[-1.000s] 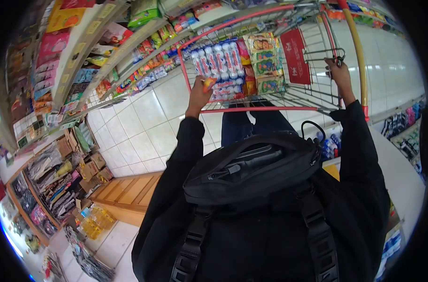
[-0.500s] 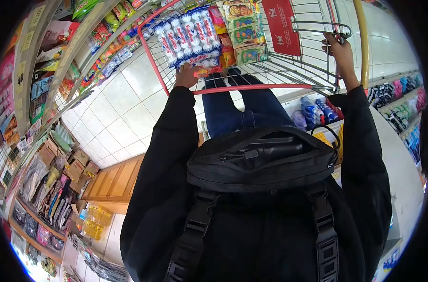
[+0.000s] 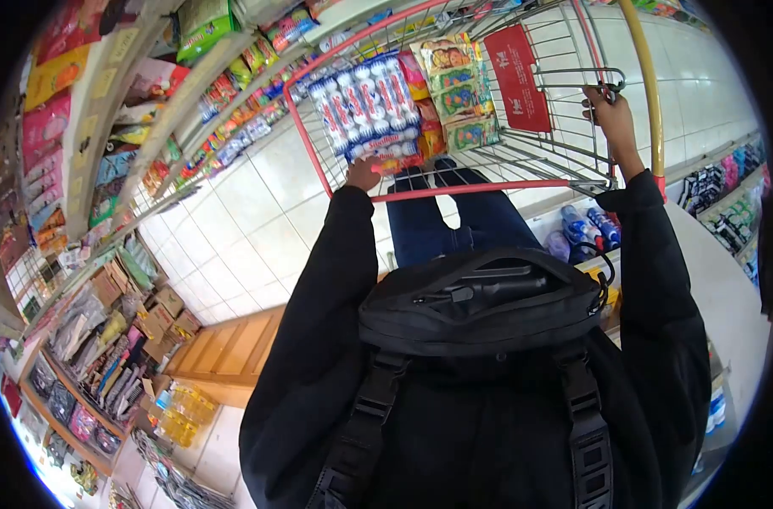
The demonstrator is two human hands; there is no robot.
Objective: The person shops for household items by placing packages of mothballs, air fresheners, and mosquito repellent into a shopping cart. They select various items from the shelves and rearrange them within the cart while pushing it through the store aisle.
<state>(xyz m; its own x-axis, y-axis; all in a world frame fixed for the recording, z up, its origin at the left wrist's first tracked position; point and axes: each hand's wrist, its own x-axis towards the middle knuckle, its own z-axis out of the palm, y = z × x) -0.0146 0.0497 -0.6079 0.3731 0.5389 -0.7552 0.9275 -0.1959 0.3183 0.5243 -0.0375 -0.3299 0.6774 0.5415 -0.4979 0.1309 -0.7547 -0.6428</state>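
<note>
Left hand (image 3: 364,173) at red-orange packet (image 3: 398,162), right hand (image 3: 611,119) gripping shopping cart (image 3: 505,187)

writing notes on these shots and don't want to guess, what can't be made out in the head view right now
All in the head view:
- Left hand: whether it grips the red-orange packet; too small to tell
- Cart: far rim, cut off by the top edge
- Anything beneath the white-and-blue packs: hidden by them
- Black bag: full contents, dark inside
- Shelf labels: wording too small
</note>
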